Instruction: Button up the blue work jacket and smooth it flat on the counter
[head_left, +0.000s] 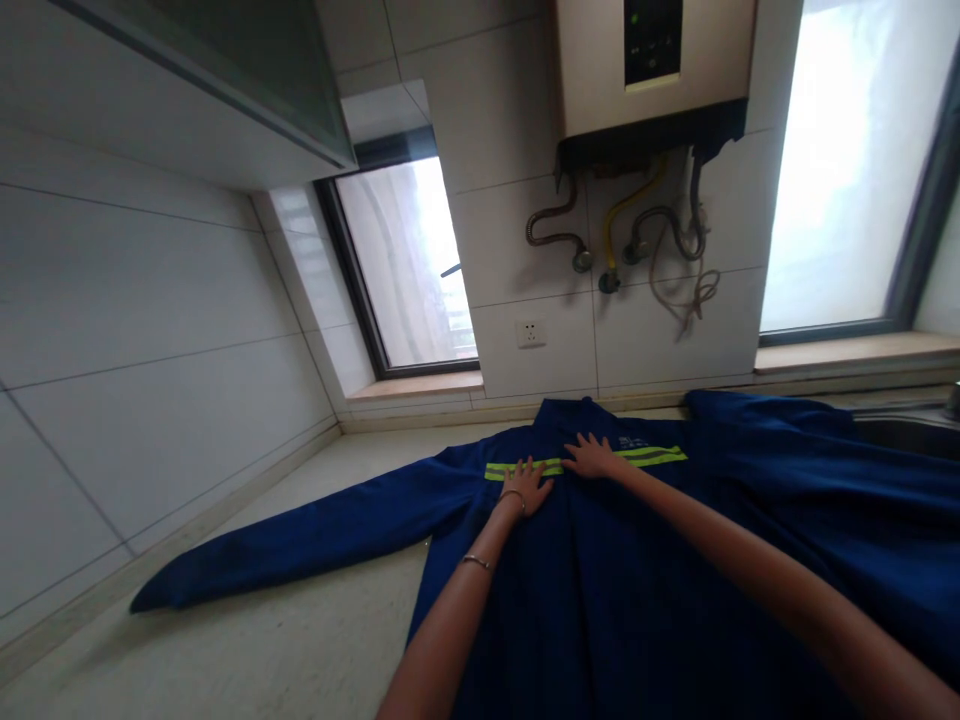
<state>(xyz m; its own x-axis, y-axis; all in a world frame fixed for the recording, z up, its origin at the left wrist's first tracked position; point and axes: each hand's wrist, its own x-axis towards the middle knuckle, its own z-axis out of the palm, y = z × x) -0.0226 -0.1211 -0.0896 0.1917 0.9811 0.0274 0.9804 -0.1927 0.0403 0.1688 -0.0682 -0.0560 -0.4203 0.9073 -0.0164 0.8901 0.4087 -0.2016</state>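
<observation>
A dark blue work jacket [517, 590] lies spread on the countertop, its collar toward the wall. Yellow-green reflective strips [651, 456] cross its chest, with small pale lettering above the right one. One sleeve [322, 530] stretches out to the left; the cloth on the right bunches toward the sink. My left hand [527, 487] rests flat on the left strip, fingers spread, bracelets at the wrist. Just right of the front seam, my right hand [589, 457] lies on the chest with its fingers apart. Neither hand grips the fabric.
The pale countertop [330, 630] meets a tiled wall behind. A water heater [652, 70] hangs above, with hoses and a tied cord below it. A socket [531, 333] sits between two windows. A sink [907, 436] is at the right edge; a cabinet [225, 80] overhangs the upper left.
</observation>
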